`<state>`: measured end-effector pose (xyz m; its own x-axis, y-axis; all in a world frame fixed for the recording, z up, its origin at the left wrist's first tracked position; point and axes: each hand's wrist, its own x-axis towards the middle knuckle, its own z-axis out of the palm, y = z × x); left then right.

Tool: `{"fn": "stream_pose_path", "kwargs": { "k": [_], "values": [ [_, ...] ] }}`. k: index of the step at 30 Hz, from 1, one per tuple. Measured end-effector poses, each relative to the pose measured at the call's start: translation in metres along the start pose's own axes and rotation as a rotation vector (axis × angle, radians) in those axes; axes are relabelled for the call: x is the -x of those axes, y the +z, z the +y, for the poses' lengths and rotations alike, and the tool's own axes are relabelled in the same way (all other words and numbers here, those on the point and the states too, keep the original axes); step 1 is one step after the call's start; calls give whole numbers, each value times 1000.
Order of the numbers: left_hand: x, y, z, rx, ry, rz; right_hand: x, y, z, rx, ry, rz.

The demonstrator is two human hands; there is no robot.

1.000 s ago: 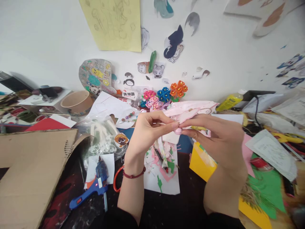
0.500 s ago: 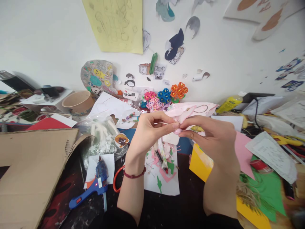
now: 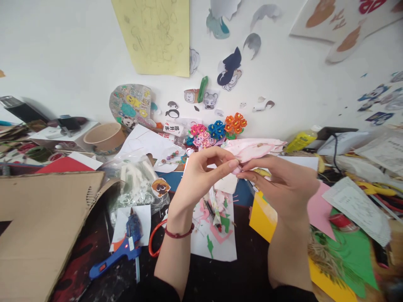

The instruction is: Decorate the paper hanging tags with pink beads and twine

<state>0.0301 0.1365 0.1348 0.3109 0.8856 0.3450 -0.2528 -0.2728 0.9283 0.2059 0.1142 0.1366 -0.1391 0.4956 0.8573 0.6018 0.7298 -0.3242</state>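
Both hands meet in the middle of the view, above the desk. Thumb and forefinger of my left hand (image 3: 209,172) pinch a small pale pink rounded piece (image 3: 236,170). From the other side my right hand (image 3: 280,180) also grips it between thumb and fingertips. Just behind the fingers extends a light pink sheet with darker pink edges (image 3: 258,149); whether it is joined to the small piece I cannot tell. Underneath, a white paper (image 3: 217,251) carries pink and green scraps and a pen-like tool (image 3: 209,209).
A blue glue gun (image 3: 129,245) with a lit red light rests on white paper at left, near orange-red scissor handles (image 3: 154,239). Cardboard (image 3: 40,226) covers the far left. Bright craft flowers (image 3: 217,130) stand by the wall. Coloured paper (image 3: 264,218) lies right.
My right hand has shifted slightly right and down. The pink sheet behind the fingers lies at a different angle, and the thin cord loop over it no longer shows. Both hands keep their pinch.
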Motion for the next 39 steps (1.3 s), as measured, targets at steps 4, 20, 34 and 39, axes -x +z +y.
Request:
{"fn": "stream_pose_path", "kwargs": {
  "k": [4,20,34,39],
  "values": [
    [1,0,3,-6,-2,-21,0,-1,0,30,-36,27],
    [0,13,3,19,79,83,-2,4,-1,119,-90,60],
    [-2,13,-1,85,-27,-31,-3,10,8,182,-187,90],
    [-2,12,0,98,-1,-50,-1,9,7,118,-120,104]
  ]
}}
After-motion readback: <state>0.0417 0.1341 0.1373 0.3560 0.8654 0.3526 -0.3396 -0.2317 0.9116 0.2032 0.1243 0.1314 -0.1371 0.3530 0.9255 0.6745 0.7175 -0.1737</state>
